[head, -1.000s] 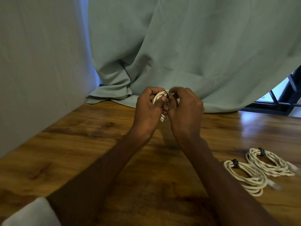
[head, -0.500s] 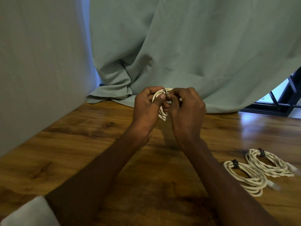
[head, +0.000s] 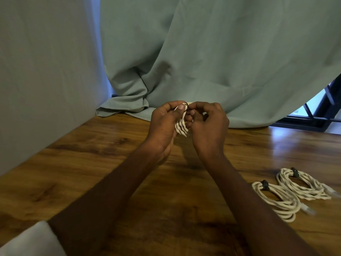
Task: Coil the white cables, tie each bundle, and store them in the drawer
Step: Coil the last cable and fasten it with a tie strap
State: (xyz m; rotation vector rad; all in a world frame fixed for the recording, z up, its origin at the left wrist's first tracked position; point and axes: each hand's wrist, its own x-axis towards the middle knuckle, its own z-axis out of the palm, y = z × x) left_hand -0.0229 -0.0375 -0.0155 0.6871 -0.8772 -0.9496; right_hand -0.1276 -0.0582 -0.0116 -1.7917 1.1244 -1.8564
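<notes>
Two tied bundles (head: 291, 193) lie at four o'clock; the left hand (head: 164, 124) and right hand (head: 208, 124) together pinch a third coil (head: 181, 126), tie unfinished, drawer unseen.

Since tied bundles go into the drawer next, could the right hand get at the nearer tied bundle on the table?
Probably yes: open table lies between, but the right hand now holds the held coil.
</notes>
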